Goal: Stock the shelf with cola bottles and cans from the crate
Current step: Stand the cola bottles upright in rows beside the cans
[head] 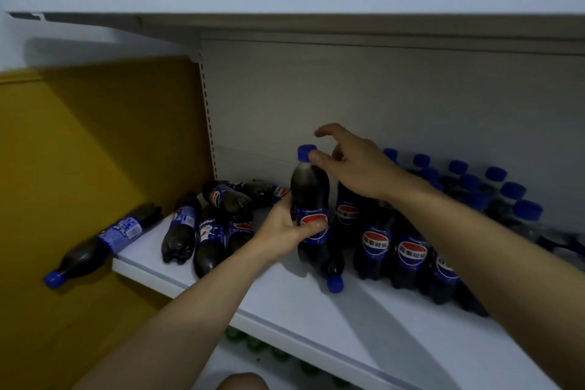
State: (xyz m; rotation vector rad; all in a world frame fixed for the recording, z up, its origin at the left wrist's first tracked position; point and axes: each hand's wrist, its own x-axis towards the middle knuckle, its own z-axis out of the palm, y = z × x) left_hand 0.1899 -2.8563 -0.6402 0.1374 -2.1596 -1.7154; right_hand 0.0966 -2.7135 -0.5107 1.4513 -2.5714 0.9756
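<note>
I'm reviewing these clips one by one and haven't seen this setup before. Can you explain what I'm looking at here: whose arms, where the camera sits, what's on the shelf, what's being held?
There is no robot: a person wears one wide-angle camera on the head, looking down at their own bare arms. The left hand grips an upright cola bottle round its label. The right hand reaches over it, fingers spread, one fingertip touching the blue cap. On the white shelf, upright bottles stand in rows at the right, and several bottles lie on their sides at the left. One bottle hangs over the shelf's left end. No crate is in view.
</note>
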